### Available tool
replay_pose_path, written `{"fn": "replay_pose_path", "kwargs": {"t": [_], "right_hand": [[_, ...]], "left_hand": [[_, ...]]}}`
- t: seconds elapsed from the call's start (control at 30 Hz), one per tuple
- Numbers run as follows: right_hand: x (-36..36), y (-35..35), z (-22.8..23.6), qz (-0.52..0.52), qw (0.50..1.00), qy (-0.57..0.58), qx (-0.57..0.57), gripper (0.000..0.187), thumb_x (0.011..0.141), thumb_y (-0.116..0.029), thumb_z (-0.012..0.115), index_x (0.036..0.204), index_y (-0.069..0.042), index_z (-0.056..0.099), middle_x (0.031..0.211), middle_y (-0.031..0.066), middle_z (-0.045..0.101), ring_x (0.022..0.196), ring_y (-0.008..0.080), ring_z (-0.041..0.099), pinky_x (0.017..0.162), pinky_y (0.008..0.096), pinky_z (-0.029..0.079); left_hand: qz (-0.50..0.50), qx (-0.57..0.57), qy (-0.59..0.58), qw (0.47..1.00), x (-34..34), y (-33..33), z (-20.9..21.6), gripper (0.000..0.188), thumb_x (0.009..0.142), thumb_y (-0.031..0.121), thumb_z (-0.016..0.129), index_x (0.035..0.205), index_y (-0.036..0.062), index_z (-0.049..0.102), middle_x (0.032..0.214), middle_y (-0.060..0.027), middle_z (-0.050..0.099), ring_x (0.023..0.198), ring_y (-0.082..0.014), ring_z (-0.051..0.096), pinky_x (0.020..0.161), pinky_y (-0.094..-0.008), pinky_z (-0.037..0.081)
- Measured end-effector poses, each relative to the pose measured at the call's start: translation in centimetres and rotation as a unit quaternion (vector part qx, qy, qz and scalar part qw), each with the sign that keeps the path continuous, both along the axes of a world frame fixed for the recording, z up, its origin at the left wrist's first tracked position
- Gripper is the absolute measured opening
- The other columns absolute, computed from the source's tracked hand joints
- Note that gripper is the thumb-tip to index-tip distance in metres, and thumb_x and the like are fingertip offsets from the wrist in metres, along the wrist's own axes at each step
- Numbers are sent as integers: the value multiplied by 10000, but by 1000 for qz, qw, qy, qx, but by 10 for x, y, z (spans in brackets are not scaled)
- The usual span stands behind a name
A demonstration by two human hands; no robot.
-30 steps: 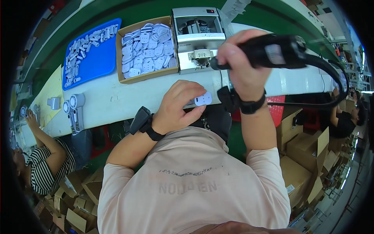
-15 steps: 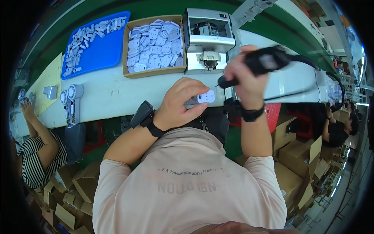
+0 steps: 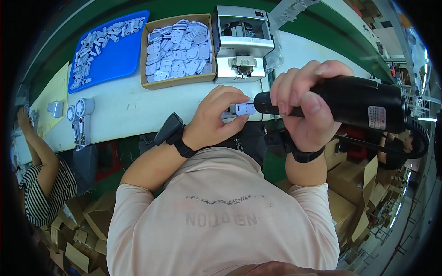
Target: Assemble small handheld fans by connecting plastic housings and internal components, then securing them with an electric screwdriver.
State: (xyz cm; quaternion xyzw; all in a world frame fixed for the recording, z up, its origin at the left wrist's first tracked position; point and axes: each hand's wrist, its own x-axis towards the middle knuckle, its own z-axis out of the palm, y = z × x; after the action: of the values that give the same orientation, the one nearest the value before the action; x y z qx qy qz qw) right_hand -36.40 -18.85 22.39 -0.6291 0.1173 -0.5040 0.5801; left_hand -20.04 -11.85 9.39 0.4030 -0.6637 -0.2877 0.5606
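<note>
My left hand point(image 3: 216, 112) pinches a small white plastic housing point(image 3: 244, 109) between thumb and fingers, its end face with small holes turned to the right. Wrapped in my right hand point(image 3: 308, 103) is a black electric screwdriver point(image 3: 363, 101), held nearly level. Its nose meets the right end of the housing, or comes very close to it; the bit and any screw are hidden. A cable point(image 3: 421, 138) curls down from the screwdriver's back end.
Behind my hands stand a silver-and-black box-shaped machine point(image 3: 244, 46), a cardboard box point(image 3: 179, 82) of white plates and a blue tray point(image 3: 115, 62) of small white parts. Opened white handheld fans point(image 3: 84, 108) lie left. A person point(image 3: 43, 170) works there. Cartons point(image 3: 347, 184) crowd the floor.
My right hand has tilted the screwdriver down and brought its nose to the housing's right end. My left hand stays nearly in place with the housing.
</note>
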Motion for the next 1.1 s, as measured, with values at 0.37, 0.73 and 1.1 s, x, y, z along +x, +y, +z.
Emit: {"fn": "replay_pose_path", "kwargs": {"t": [0.37,0.73,1.1], "right_hand": [[3,-6,-4,4,999,37,-30,347,930,-73,671,1212,-88,469,797,61,528,609,184,538,620,356,480],[1,-13,-3,44,999,-9,-25,339,922,-57,668,1201,-79,477,792,55,531,609,182,536,612,355,479],[29,-67,-72,-111,988,102,41,325,863,74,652,1145,-28,526,797,100,622,642,201,610,630,354,531]], "left_hand": [[-1,-3,17,1000,-2,-5,1,358,796,38,790,1137,46,682,1068,-138,677,974,-331,652,854,-395,535],[-9,15,-19,1000,5,-2,4,394,841,138,821,1193,38,676,1126,-152,696,1023,-346,661,874,-406,549],[-4,55,-16,998,8,8,4,393,855,87,798,1221,25,668,1150,-152,697,1037,-335,670,906,-392,537]]}}
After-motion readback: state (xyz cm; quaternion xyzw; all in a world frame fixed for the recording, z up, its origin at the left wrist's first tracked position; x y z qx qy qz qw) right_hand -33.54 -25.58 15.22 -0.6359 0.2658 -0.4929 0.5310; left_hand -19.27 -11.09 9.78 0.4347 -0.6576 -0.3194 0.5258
